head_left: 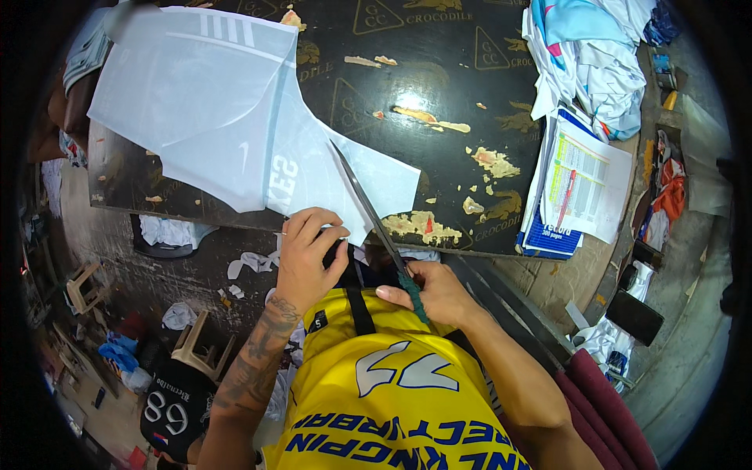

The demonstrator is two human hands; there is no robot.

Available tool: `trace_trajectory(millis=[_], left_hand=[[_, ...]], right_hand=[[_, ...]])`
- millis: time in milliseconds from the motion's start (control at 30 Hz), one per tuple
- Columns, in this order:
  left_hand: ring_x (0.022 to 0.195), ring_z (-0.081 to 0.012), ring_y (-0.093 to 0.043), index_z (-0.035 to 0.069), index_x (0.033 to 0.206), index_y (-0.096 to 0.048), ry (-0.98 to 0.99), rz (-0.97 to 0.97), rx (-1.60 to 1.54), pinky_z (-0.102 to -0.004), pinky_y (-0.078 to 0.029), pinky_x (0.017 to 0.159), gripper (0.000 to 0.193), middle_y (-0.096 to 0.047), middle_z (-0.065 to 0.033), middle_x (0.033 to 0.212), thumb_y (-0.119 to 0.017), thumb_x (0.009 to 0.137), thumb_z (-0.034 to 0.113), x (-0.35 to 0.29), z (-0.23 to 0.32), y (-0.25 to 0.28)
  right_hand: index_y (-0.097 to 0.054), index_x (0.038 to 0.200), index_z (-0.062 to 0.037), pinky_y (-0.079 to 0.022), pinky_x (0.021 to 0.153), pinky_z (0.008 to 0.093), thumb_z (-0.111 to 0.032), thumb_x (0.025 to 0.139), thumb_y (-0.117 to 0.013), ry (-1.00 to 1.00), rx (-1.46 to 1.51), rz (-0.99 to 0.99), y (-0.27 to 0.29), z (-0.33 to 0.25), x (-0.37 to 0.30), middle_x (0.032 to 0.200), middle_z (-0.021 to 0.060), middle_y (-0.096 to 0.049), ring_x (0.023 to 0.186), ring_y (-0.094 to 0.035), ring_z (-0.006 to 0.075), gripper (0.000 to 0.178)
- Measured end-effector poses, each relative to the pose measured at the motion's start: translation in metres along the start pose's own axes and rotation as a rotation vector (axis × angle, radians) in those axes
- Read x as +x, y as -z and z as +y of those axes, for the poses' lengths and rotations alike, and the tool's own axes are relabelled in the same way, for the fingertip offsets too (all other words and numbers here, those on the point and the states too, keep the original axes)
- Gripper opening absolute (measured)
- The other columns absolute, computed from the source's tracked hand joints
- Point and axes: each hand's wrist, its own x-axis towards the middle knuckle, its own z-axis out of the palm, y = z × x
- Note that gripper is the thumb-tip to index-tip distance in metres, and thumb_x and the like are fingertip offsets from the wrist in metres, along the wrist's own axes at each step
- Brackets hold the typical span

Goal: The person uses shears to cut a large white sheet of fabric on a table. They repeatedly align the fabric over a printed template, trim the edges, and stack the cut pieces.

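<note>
Clasping scissors (pixel 382 232) in right hand (pixel 436 294); half-curling left hand (pixel 311 257) at cloth's (pixel 243 110) edge, unclear if pinching; probably draping light, limp; best gripping there.

Left hand (pixel 312 252) curled; right hand (pixel 442 294) gripping, elbow bent.

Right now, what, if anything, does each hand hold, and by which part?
Right hand: scissors, by the green handle. Left hand: at the edge of the white fabric; grip unclear.

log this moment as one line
left hand: at white fabric edge; right hand: gripping green-wrapped scissors; blade: over fabric; beneath: black table
</note>
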Motion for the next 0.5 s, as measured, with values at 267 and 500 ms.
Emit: trace_trajectory(millis=[267,500], left_hand=[[0.119,-0.0328,-0.06,0.005,0.101,-0.074,0.006,-0.013,-0.038,-0.0466,-0.045,0.102,0.019,-0.068,-0.0083,0.115,-0.076,0.082,0.003,0.004,-0.002,0.002],[0.121,-0.0304,-0.059,0.006,0.101,-0.073,0.009,-0.063,-0.039,-0.0472,-0.045,0.101,0.019,-0.067,-0.0063,0.115,-0.077,0.082,0.005,0.002,-0.006,0.005]], right_hand=[[-0.066,0.068,-0.0019,-0.048,0.062,0.0357,-0.065,0.078,-0.092,0.086,-0.003,0.092,0.001,-0.021,0.01,0.063,0.0068,-0.06,0.063,-0.056,0.0188,0.069],[-0.071,0.084,-0.0001,-0.048,0.067,0.0336,-0.065,0.083,-0.088,0.026,0.058,-0.012,0.009,-0.037,0.021,0.072,0.0054,-0.061,0.07,-0.057,0.0166,0.067]])
